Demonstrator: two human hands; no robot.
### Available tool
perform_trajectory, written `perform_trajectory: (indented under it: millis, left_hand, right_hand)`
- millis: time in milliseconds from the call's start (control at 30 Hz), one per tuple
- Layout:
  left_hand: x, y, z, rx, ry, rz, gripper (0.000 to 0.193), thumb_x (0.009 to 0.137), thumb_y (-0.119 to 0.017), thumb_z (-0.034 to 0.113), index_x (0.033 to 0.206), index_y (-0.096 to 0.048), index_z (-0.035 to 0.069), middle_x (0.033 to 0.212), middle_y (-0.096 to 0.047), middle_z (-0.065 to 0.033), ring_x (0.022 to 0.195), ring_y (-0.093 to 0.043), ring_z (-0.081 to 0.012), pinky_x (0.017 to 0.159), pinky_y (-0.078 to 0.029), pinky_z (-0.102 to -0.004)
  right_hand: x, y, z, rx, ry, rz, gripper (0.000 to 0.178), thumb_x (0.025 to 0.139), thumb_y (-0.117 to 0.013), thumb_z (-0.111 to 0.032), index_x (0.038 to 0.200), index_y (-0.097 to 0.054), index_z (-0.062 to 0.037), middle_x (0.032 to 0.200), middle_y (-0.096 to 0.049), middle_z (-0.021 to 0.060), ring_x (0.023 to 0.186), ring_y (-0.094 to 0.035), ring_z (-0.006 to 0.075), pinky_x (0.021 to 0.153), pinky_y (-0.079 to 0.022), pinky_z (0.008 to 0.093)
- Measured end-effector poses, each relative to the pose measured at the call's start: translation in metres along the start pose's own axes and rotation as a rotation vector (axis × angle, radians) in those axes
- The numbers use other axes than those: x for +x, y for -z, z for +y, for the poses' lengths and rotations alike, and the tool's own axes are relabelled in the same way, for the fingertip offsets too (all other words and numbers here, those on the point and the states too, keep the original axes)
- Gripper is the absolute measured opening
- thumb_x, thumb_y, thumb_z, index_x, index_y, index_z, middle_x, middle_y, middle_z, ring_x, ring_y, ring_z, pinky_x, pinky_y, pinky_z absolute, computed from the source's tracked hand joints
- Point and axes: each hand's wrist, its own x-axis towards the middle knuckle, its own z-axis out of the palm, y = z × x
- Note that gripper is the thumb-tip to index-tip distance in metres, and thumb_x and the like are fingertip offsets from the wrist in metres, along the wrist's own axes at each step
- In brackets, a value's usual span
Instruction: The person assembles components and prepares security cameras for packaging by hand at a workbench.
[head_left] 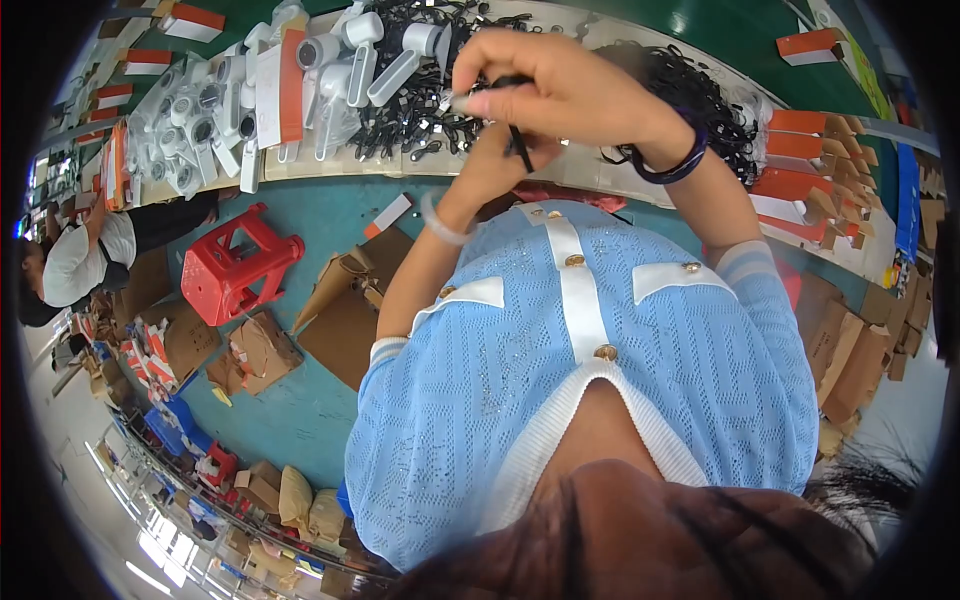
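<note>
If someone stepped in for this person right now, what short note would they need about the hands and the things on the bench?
Right hand: raised over the bench, fingers pinching a thin black cable with a small pale end piece.
Left hand: just beneath it, mostly hidden, touching the same cable.
Things: heap of black cables on the bench ahead; white handheld devices lie to its left; orange-and-white boxes sit at right.
Done: one cable picked from the heap.
Left: cannot tell how many; the heap is large.
</note>
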Motion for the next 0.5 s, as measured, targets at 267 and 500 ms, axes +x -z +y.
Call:
perform_trajectory:
  millis: [267, 500]
  left_hand:
    - [-0.008, -0.003, 0.011, -0.189, -0.075, 0.289, 0.011, 0.077, -0.064, 0.002, 0.086, -0.058, 0.004, 0.086, -0.056, 0.0003, 0.070, -0.051, -0.0056, 0.059, -0.040, -0.0184]
    - [-0.028, 0.000, -0.008, -0.261, 0.292, 0.100, 0.020, 0.082, -0.068, 0.017, 0.085, -0.062, -0.002, 0.074, -0.058, -0.0020, 0.067, -0.057, -0.0095, 0.053, -0.044, -0.0224]
  right_hand:
    - [0.013, -0.013, 0.026, 0.110, 0.153, -0.093, 0.016, 0.091, -0.054, -0.015, 0.101, -0.054, -0.0021, 0.086, -0.057, 0.0008, 0.075, -0.055, 0.0050, 0.063, -0.045, 0.0196]
    - [0.005, 0.003, 0.048, -0.021, 0.011, 0.030, 0.018, 0.091, -0.054, -0.013, 0.106, -0.053, -0.0041, 0.073, -0.054, -0.0030, 0.066, -0.044, 0.0010, 0.057, -0.035, 0.0186]
